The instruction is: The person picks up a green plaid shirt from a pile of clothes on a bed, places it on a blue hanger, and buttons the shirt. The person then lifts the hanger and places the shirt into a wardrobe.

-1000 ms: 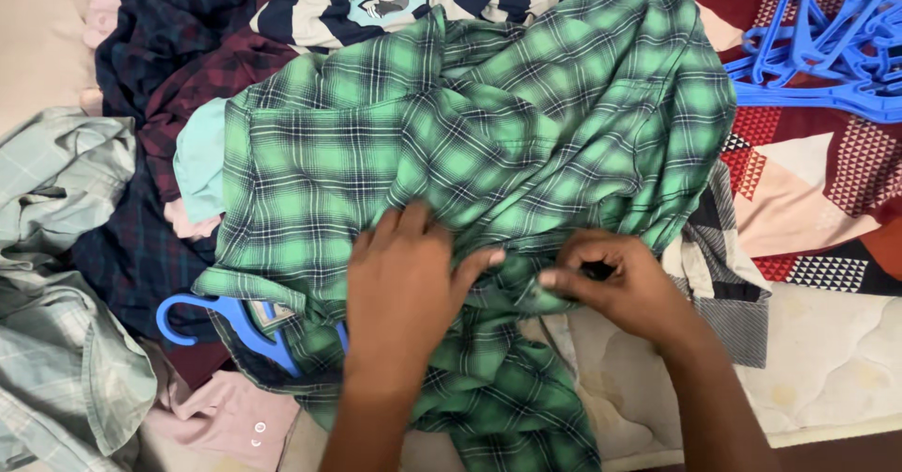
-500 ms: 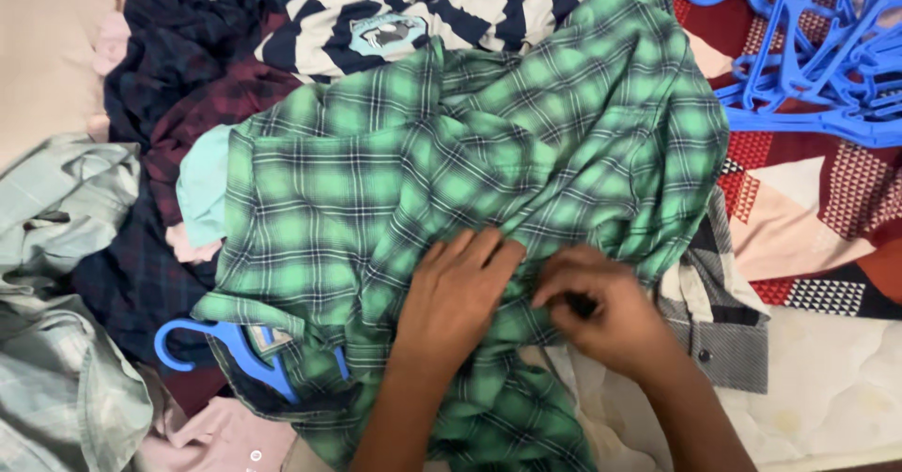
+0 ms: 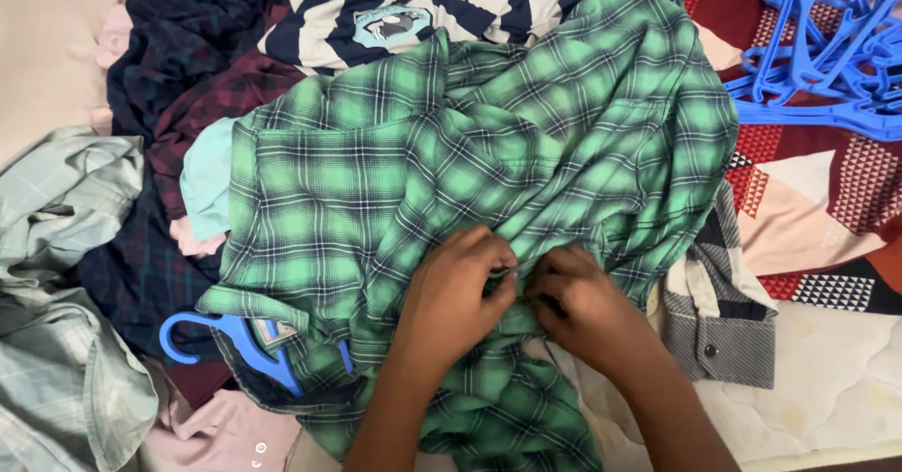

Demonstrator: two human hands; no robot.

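No packages, signs or screens lie on this bed, only two labels. A small pale label (image 3: 273, 330) sits inside the collar of the green plaid shirt (image 3: 395, 181), low on the left, just beside the blue hanger (image 3: 225, 336) threaded through it. Up top, a light-blue rounded patch (image 3: 389, 25) with a dark figure sits on the navy-and-white striped top (image 3: 489, 2).

A single head-worn camera looks almost straight down from close above a bed (image 3: 846, 406) heaped with clothing. The wearer stands at the 6 o'clock edge, forearms entering there, both hands meeting just below centre on a green plaid shirt (image 3: 451, 181). Blue hangers (image 3: 817, 59) fill the 2 o'clock corner. No second view overlaps it.
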